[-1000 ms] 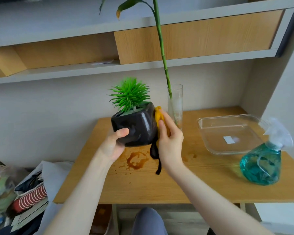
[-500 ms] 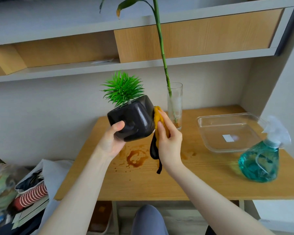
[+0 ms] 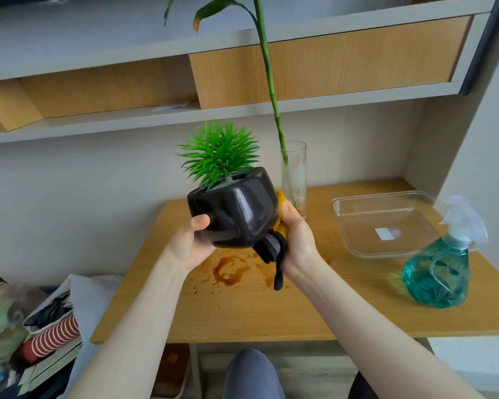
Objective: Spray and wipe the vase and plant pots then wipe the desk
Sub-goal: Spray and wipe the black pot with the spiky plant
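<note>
Black plant pot held in the air above the desk, tilted so its underside faces the camera and its mouth leans toward 11 o'clock. Spiky green plant sticking up out of it. Left hand cupping the pot from 8 o'clock, thumb on the near face, fingers curled round the underside and grasping it. Right hand at the pot's 3 o'clock side, fingers curled round a cloth and pressing it against the pot's wall. Cloth yellow where it meets the pot, black where it bunches below the palm, with a dark strip hanging down toward 6 o'clock.

Directly beneath the pot, a brown ring-shaped stain with small splatters on the wooden desk. At 2 o'clock from the pot, just behind the right hand, a clear glass vase standing upright near the back wall, with a long green stalk rising from it past the shelf. Further toward 3 o'clock, a clear shallow tray bearing a white label. Near the desk's right edge, a teal spray bottle with a pale trigger head, standing just beside the tray's near corner.

At 8 o'clock, below desk level, a pile of bags and papers, blurred.
</note>
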